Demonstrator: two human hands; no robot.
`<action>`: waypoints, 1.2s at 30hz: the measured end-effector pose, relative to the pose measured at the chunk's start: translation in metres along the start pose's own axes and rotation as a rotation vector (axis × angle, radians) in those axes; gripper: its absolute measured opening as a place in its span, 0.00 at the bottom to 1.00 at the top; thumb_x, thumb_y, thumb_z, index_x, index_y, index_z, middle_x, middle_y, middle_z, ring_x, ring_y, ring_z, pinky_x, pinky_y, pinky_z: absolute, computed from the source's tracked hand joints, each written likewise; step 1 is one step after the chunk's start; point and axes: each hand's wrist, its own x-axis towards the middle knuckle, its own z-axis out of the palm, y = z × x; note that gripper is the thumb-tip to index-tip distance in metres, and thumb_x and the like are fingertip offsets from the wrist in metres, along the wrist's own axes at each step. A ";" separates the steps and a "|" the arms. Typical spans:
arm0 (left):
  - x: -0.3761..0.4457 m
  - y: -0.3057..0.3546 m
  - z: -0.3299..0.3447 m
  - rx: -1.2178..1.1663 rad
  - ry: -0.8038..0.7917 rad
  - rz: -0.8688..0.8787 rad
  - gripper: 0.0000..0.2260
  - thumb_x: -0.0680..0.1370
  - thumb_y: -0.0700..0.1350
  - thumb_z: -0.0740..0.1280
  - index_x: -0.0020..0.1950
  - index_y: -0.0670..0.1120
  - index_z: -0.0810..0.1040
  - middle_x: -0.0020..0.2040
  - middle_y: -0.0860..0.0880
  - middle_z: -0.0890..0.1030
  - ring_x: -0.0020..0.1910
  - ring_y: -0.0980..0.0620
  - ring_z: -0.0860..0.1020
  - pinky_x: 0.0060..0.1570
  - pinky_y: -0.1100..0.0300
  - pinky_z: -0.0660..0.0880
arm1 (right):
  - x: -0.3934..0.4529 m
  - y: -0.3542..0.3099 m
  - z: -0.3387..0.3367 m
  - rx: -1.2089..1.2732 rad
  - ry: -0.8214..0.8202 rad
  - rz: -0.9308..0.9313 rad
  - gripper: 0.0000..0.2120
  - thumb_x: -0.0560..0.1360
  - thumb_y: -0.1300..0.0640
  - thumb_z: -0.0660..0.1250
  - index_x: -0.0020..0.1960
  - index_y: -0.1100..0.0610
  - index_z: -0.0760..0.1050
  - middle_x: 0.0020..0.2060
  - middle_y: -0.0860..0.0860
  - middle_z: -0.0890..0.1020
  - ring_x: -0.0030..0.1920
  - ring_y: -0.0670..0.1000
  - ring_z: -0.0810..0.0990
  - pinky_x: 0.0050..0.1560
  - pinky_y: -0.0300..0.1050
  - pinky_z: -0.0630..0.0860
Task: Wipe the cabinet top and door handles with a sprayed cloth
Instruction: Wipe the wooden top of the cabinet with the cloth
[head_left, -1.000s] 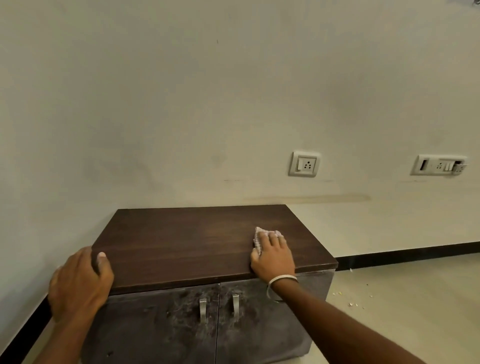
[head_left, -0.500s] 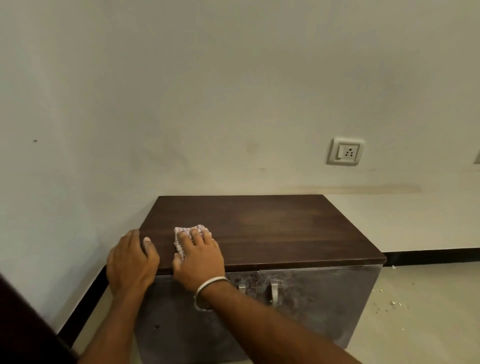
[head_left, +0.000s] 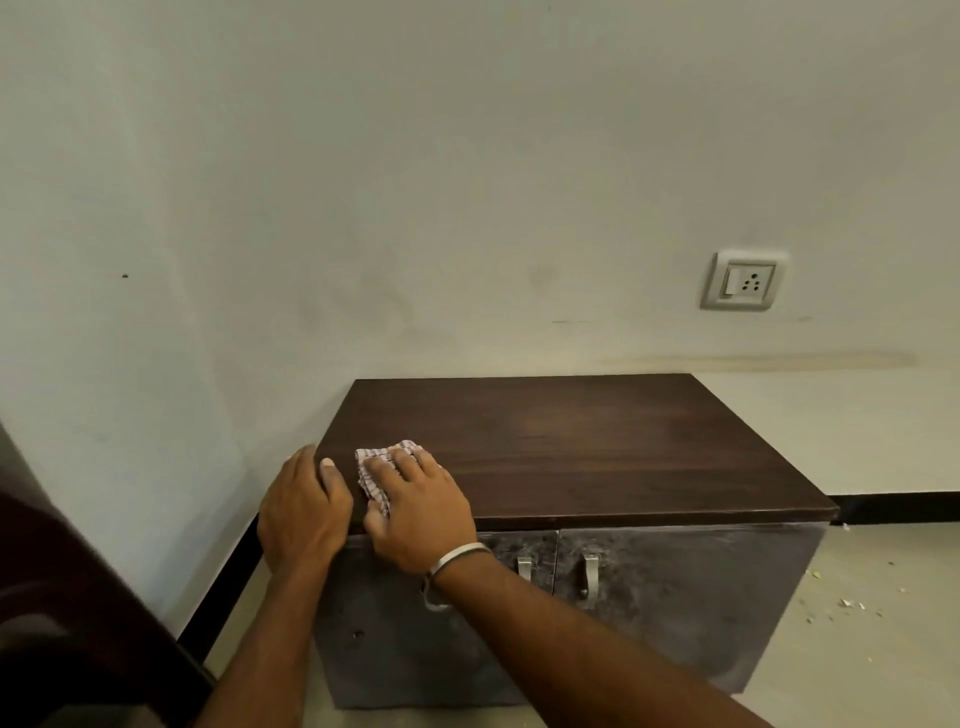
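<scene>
A low cabinet with a dark brown wooden top (head_left: 571, 447) and dusty grey doors stands against the wall. My right hand (head_left: 421, 512) presses a folded striped cloth (head_left: 375, 470) flat on the top's front left corner, fingers spread over it. My left hand (head_left: 304, 512) grips the top's left front corner, thumb on the surface, right beside the cloth. Two metal door handles (head_left: 589, 579) hang at the middle of the doors, the left one (head_left: 523, 569) close to my right wrist, which wears a metal bangle.
A wall socket (head_left: 743, 280) sits above and right of the cabinet. Small crumbs (head_left: 852, 605) lie on the pale floor at right. A black skirting strip (head_left: 898, 506) runs along the wall. A dark brown object (head_left: 67, 597) fills the lower left corner.
My right hand has slid the cloth from the front right of the cabinet top across to the front left corner, beside my left hand. The view has shifted left.
</scene>
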 end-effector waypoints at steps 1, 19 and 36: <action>0.000 0.001 0.000 0.004 -0.003 -0.002 0.20 0.82 0.48 0.55 0.70 0.41 0.70 0.67 0.40 0.75 0.64 0.39 0.74 0.63 0.44 0.69 | -0.004 0.008 -0.005 -0.009 0.008 0.015 0.28 0.75 0.47 0.58 0.74 0.51 0.62 0.74 0.54 0.65 0.76 0.56 0.57 0.75 0.55 0.57; 0.021 -0.030 0.020 0.082 -0.043 0.013 0.27 0.78 0.58 0.48 0.66 0.42 0.70 0.61 0.35 0.76 0.56 0.32 0.75 0.58 0.37 0.73 | -0.129 0.212 -0.161 -0.234 0.126 0.476 0.28 0.75 0.49 0.59 0.74 0.52 0.63 0.73 0.53 0.66 0.74 0.55 0.60 0.75 0.46 0.54; 0.009 -0.015 0.004 0.103 -0.063 0.004 0.23 0.81 0.55 0.51 0.67 0.41 0.70 0.62 0.35 0.76 0.57 0.32 0.76 0.57 0.37 0.73 | -0.154 0.242 -0.181 -0.124 0.293 0.789 0.27 0.75 0.48 0.63 0.73 0.50 0.65 0.73 0.58 0.64 0.73 0.58 0.63 0.74 0.53 0.62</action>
